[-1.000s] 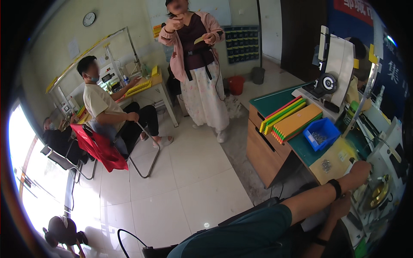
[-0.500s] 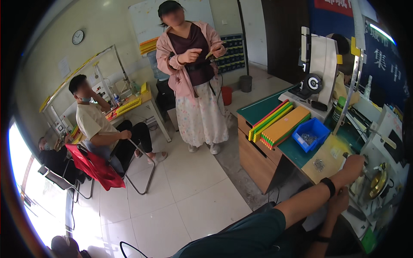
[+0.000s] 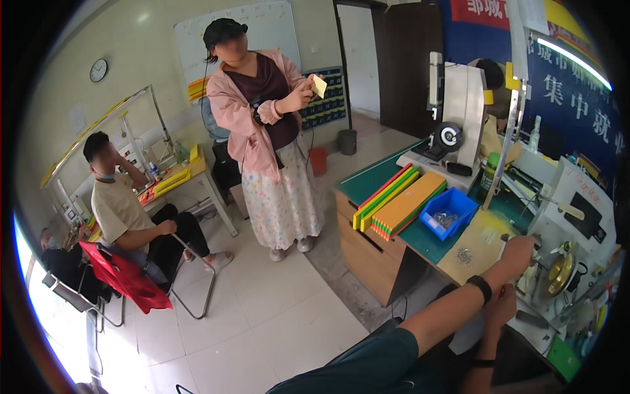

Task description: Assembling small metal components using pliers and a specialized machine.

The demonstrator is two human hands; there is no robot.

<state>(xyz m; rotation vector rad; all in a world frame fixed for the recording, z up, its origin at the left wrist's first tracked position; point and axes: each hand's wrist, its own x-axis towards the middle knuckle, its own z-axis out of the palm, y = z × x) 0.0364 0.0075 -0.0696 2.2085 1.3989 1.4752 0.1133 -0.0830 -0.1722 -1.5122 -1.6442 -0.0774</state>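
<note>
My left hand (image 3: 518,252), above a black wristband, reaches to the white bench machine (image 3: 569,197) at the right. It looks closed, its fingers mostly hidden. Just below it my right hand (image 3: 501,306) is curled, with a small red spot at its top; what it holds cannot be made out. Close to the hands is a brass-coloured wheel (image 3: 560,274) on the machine. Left of my left hand, a pile of small metal parts (image 3: 464,256) lies on a tan board (image 3: 484,238). More metal pieces sit in a blue bin (image 3: 449,217) behind it.
Orange, yellow, green and red strips (image 3: 403,205) are stacked on the green-topped desk (image 3: 367,177). A white upright device (image 3: 462,118) stands behind. A person in a pink jacket (image 3: 262,118) stands beyond the desk. Another sits at the left by a red-draped chair (image 3: 125,279).
The view has turned, so the scene lies further left. The standing person has turned and raised a pale yellow piece in their hands. My hands stay at the machine.
</note>
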